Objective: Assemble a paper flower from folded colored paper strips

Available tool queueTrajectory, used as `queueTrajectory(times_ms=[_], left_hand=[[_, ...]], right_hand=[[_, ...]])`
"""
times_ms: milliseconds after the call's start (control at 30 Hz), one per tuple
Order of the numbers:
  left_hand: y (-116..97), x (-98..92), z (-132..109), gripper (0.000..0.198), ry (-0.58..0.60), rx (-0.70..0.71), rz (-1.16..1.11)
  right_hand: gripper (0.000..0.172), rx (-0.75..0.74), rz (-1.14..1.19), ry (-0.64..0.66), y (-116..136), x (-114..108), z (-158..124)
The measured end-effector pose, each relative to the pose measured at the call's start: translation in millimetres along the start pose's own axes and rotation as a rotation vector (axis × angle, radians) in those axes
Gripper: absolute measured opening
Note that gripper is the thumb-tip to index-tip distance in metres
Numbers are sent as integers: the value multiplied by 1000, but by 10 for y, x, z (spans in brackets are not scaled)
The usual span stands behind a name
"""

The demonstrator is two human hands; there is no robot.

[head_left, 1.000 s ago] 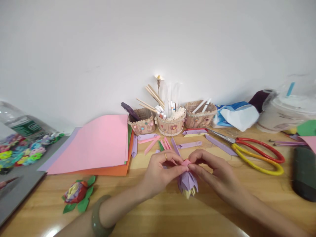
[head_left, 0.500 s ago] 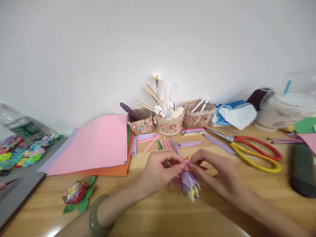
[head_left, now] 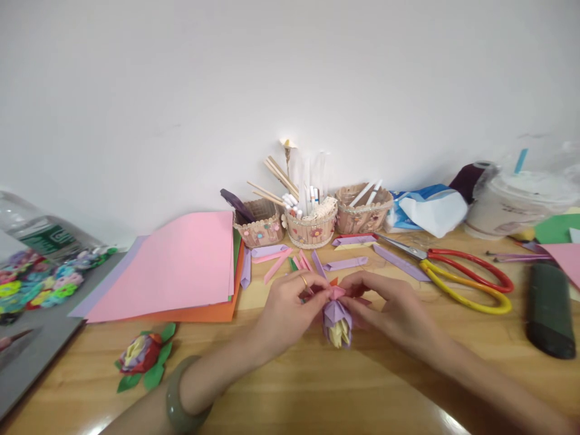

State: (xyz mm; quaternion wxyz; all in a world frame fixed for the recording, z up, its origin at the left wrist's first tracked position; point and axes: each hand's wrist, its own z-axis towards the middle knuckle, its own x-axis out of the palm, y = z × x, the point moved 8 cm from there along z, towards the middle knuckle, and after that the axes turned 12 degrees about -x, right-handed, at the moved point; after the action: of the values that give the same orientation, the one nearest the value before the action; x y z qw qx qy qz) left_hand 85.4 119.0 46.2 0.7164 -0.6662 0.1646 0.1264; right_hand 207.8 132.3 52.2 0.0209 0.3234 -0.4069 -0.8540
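Between my two hands hangs a folded paper flower (head_left: 338, 320), with purple outer petals, a pale yellow centre pointing down toward me, and pink and orange paper at its top. My left hand (head_left: 290, 308) wears a ring and pinches the pink part from the left. From the right, my right hand (head_left: 389, 305) pinches the same pink part, with its fingertips partly hidden behind the flower. Just beyond my hands lie folded purple strips (head_left: 347, 263) and pink strips (head_left: 277, 267). A finished-looking paper flower with green leaves (head_left: 141, 354) lies near my left forearm.
Coloured paper sheets (head_left: 181, 266) are stacked at left beside a grey board (head_left: 40, 344). Decorated baskets (head_left: 312, 232) with sticks and pens stand by the wall. Red-and-yellow scissors (head_left: 466, 281), a tissue pack (head_left: 426, 208), a lidded cup (head_left: 516, 202) and a dark object (head_left: 550, 311) are at right.
The flower has moved slightly up and left and turned, so its yellow centre faces me more. My right hand has moved left with it; both hands still pinch the top.
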Motion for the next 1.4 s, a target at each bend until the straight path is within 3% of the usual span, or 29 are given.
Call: queueTrajectory(times_ms=[200,500,667,833,1033,1167,1300,1400], left_hand=[[33,24,44,7,22,-6,-15],[147,74,57,9,27,-203,-196],[267,144,29,21,97,-410,-377],[278,135,26,26,95,-441,-412],[239,123,2,15,37,-299,-355],[175,69,-31,10,-9,-217,-268],[191,107,-10,7,108,-264,-455],[268,188,5,21,207,-379,-605]], right_hand=[[14,77,88,-30,-115,2,-23],[13,167,163,-55,-142,13,-43],[14,213,227,-40,-144,25,-34],[16,277,215,-2,-153,40,-42],[7,114,9,-46,-54,-2,-47],[6,32,-5,-33,15,1,-41],[10,-116,-91,-63,133,-50,-47],[13,-229,-187,-103,196,-88,-60]])
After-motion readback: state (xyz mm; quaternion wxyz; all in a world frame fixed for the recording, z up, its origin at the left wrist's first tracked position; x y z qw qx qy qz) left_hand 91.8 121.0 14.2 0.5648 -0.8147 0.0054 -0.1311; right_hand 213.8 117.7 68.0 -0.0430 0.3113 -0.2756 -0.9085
